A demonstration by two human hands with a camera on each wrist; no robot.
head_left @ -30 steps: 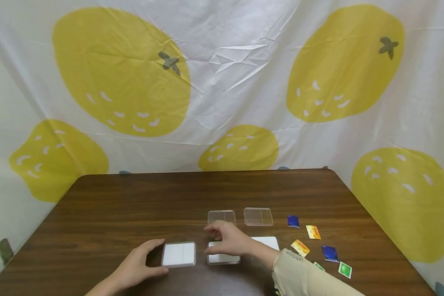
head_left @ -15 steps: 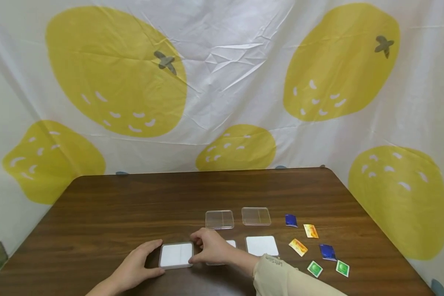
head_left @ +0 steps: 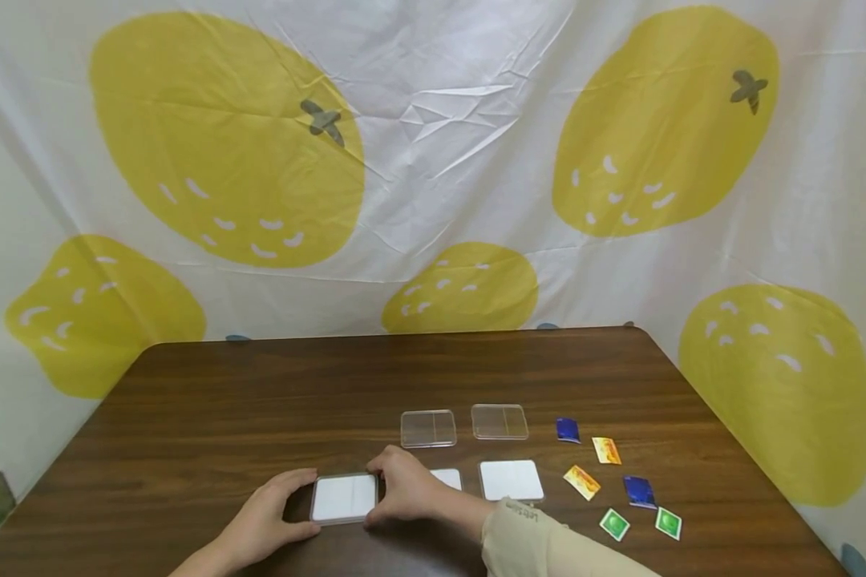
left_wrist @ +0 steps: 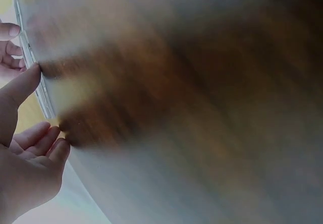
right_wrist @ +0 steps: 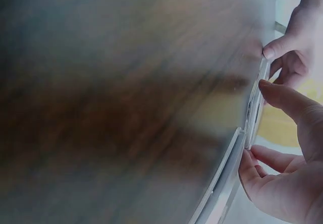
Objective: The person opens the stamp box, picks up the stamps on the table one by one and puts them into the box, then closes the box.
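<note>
A flat clear plastic case (head_left: pixel 344 498) with a white inside lies on the table between both hands. My left hand (head_left: pixel 265 513) holds its left side, thumb at the near corner and fingers at the far one. On the opposite side my right hand (head_left: pixel 406 490) spans the case's right edge, thumb near and index finger far. In the left wrist view the left thumb (left_wrist: pixel 31 80) touches the case's thin edge. The right wrist view has the right thumb (right_wrist: pixel 275 94) on that edge. A second white-filled case (head_left: pixel 447 478) is partly hidden behind the right hand.
A third white-filled case (head_left: pixel 511 480) lies to the right. Behind are two clear, lid-like pieces (head_left: pixel 429 429) (head_left: pixel 500 421). Several small packets lie at right: blue (head_left: pixel 640 492), orange (head_left: pixel 582 483) and green (head_left: pixel 614 524). A lemon-print cloth (head_left: pixel 462 160) hangs beyond the brown table (head_left: pixel 260 401).
My right hand has moved left from above the middle case to the right side of the left case, then settled with its fingers on it. The left hand stays at the left side.
</note>
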